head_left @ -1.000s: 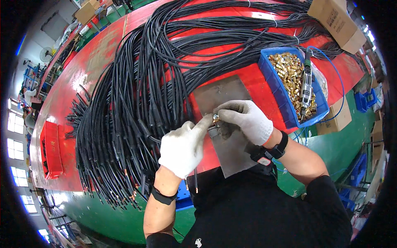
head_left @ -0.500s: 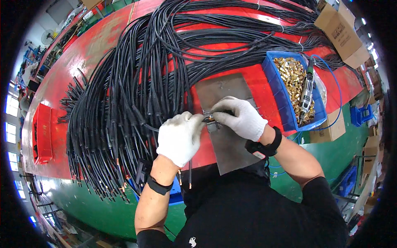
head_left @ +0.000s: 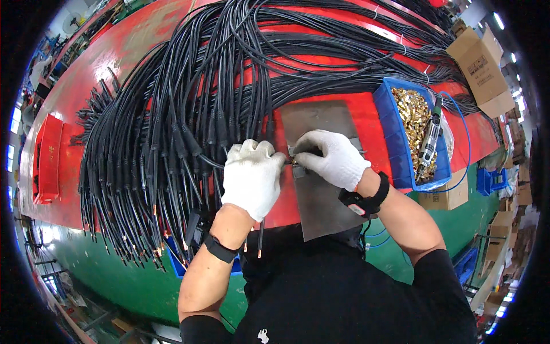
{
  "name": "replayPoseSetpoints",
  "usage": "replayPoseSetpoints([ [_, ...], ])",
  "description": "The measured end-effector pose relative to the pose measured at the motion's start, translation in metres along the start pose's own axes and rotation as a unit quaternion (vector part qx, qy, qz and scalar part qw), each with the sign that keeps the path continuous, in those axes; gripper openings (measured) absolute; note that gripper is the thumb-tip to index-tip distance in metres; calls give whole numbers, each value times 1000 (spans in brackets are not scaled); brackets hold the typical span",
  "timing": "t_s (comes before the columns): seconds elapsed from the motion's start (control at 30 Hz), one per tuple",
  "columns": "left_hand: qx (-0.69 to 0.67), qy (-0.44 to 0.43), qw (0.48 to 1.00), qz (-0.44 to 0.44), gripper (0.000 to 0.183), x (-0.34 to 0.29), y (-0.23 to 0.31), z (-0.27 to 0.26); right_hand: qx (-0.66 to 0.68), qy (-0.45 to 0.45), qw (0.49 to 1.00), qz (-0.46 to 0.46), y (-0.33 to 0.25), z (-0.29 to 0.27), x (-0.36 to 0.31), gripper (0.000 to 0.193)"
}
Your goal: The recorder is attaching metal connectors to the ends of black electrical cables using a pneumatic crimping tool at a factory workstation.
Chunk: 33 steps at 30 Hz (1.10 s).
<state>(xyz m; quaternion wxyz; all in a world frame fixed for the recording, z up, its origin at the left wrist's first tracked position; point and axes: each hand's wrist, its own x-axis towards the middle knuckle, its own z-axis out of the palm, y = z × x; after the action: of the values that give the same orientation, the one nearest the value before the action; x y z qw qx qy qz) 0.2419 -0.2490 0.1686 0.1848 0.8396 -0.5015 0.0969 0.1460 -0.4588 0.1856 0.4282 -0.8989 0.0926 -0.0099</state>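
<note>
My left hand [head_left: 252, 175], in a white knit glove, is closed around a black cable [head_left: 211, 163] that runs in from the bundle on its left. Facing it, my gloved right hand [head_left: 333, 159] pinches thumb and forefinger over a small brass-coloured piece [head_left: 294, 162], mostly hidden by the fingertips. Both hands meet at the left edge of a dark metal plate [head_left: 326, 209] on the red table. Small metal blocks [head_left: 356, 144] sit on the plate beside my right hand. Whether the cable touches the brass-coloured piece cannot be made out.
Black cables [head_left: 172, 114] with bare copper ends cover the table's left and back. On the right stands a blue bin [head_left: 395, 132] of brass fittings, a power-tool-like driver [head_left: 429, 140] with a blue hose lying across it. A red box [head_left: 48, 157] and cardboard box [head_left: 481, 66] stand farther out.
My left hand has tilted more upright, its knuckles raised, and sits closer to my right fingertips. The dark piece seen between the hands is now mostly covered. The whole view has shifted slightly.
</note>
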Motion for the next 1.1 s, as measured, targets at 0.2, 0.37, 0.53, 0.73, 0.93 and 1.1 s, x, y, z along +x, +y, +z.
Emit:
replayPoseSetpoints([
  [0.2, -4, -7, 1000, 0, 9, -1, -1, 3, -57, 4, 998, -25, -2, 2, 2, 29],
  [0.37, -10, 10, 1000, 4, 9, -4, -4, 8, -54, 0, 998, -27, -4, 5, 3, 27],
  [0.53, -24, 13, 999, 18, 10, 7, 3, 7, -39, 22, 998, -45, 4, 1, -3, 27],
  [0.73, -23, 23, 999, -2, 15, -1, -4, -1, -129, 65, 989, -31, -43, -71, -49, 36],
  [0.93, -19, 17, 1000, 9, 9, 6, 4, 3, -348, 253, 864, 262, 32, -192, -118, 85],
  [1.1, -9, 7, 1000, 10, 10, 4, 3, 4, -444, 268, 834, 189, 127, -206, -142, 104],
])
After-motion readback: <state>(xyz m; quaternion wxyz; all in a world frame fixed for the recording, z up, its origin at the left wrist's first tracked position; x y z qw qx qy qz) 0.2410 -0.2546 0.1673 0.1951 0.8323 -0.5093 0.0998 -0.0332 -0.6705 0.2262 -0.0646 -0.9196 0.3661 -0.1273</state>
